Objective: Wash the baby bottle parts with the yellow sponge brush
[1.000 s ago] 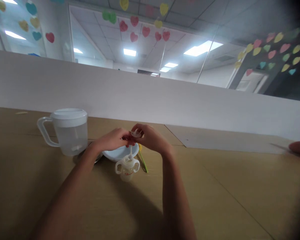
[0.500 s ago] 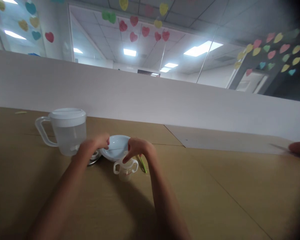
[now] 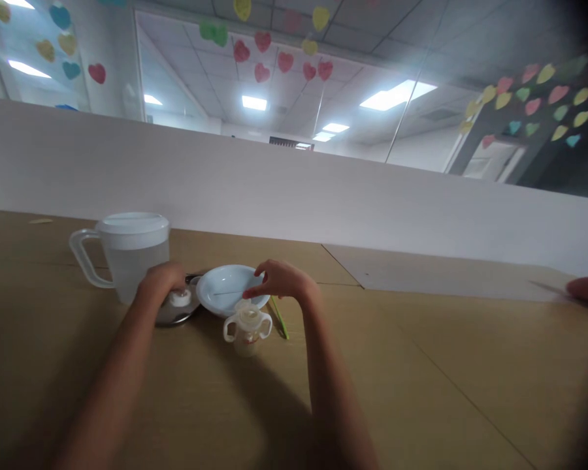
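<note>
My left hand (image 3: 163,279) reaches down over a round metal plate (image 3: 176,318), its curled fingers on a small white cap (image 3: 180,299); the fingertips are partly hidden and blurred. My right hand (image 3: 283,281) hovers over the right rim of a pale blue bowl (image 3: 228,277), thumb and fingers apart with nothing between them. Just below that thumb, a baby bottle (image 3: 247,338) with two white handles stands upright in front of the bowl, its upper part translucent. A thin green stick (image 3: 279,318) lies to the bottle's right.
A lidded clear pitcher (image 3: 134,258) stands behind my left hand, handle to the left. At the far right edge, part of another person's hand (image 3: 585,289) shows. A white wall (image 3: 294,196) borders the back of the wooden table (image 3: 421,391).
My left hand has moved left from over the bowl to the metal plate. The right hand has lifted off the bottle, its thumb and fingers spreading, leaving the bottle's top visible.
</note>
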The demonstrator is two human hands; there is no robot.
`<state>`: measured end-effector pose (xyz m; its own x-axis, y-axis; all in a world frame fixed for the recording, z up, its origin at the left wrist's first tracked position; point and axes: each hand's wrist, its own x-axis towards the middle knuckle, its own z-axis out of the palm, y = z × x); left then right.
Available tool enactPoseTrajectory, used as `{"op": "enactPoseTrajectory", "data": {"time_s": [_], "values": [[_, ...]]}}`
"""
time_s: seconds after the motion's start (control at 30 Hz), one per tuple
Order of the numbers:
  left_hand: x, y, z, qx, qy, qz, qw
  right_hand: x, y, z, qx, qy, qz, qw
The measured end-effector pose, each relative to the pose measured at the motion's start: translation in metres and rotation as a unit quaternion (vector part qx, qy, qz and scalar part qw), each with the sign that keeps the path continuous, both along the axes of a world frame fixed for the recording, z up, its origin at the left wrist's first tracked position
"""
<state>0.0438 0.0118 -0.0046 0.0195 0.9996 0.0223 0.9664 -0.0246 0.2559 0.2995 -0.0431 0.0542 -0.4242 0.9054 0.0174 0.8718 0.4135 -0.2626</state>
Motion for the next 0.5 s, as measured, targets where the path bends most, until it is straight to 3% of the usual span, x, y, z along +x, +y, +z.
{"op": "enactPoseTrajectory", "data": {"time_s": [0.07, 0.17, 0.23, 0.33, 0.5], "values": [[0.002, -0.018, 0.023, 0.043, 0.030, 0.013, 0.999, -0.003, -0.001, 0.000, 0.037, 0.032, 0.009, 0.999], [0.024, -0.059, 0.057, 0.154, 0.029, -0.048, 0.986, -0.015, -0.005, -0.003, 0.074, 0.140, 0.060, 0.985], [0.045, -0.084, 0.071, 0.183, -0.009, -0.123, 0.975, -0.026, -0.008, -0.005, 0.102, 0.199, 0.107, 0.969], [0.067, -0.104, 0.077, 0.233, -0.066, -0.200, 0.949, -0.036, -0.010, -0.004, 0.146, 0.230, 0.145, 0.951], [0.059, -0.088, 0.073, 0.259, -0.240, -0.240, 0.904, -0.034, -0.009, 0.001, 0.170, 0.318, 0.143, 0.922]]}}
